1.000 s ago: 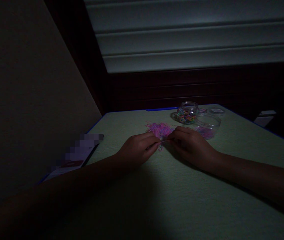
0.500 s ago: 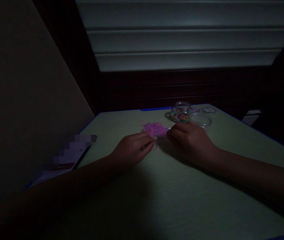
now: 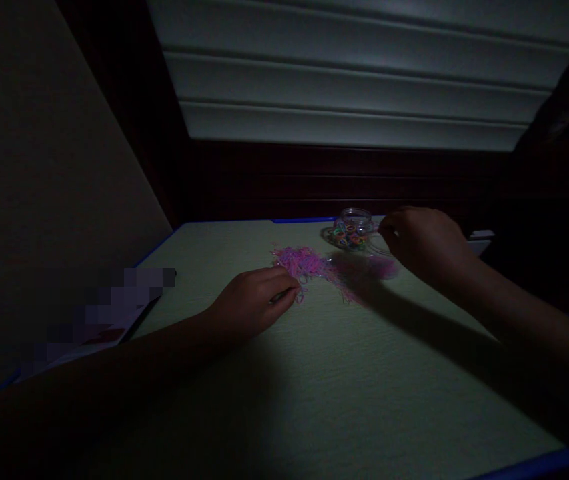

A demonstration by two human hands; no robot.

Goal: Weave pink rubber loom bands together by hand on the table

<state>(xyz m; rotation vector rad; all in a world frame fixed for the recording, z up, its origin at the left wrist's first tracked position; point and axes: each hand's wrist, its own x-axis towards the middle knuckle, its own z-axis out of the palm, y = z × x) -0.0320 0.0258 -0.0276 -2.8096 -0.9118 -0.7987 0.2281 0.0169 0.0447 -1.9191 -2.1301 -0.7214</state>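
A loose heap of pink and purple rubber bands [image 3: 300,261] lies on the pale green table, with more strewn to its right. Just in front of the heap, my left hand [image 3: 254,300] rests low with thumb and forefinger pinched. A small pale rubber band [image 3: 301,293] shows at those fingertips. My right hand [image 3: 424,237] is raised at the right, its fingers closed and pointing left; what they hold, if anything, is too dark to see. Beyond its fingertips stands a clear round jar [image 3: 355,230] with multicoloured bands inside.
A clear round lid [image 3: 379,245] lies beside the jar, partly behind my right hand. At the left table edge is a pale, blurred-out flat item [image 3: 109,327]. The table [image 3: 354,393] has a blue rim, and a slatted shutter [image 3: 354,87] rises behind it.
My right hand has lifted away from the heap, up and to the right, uncovering scattered pink bands. My left hand keeps its pinch by the heap. The view has shifted slightly.
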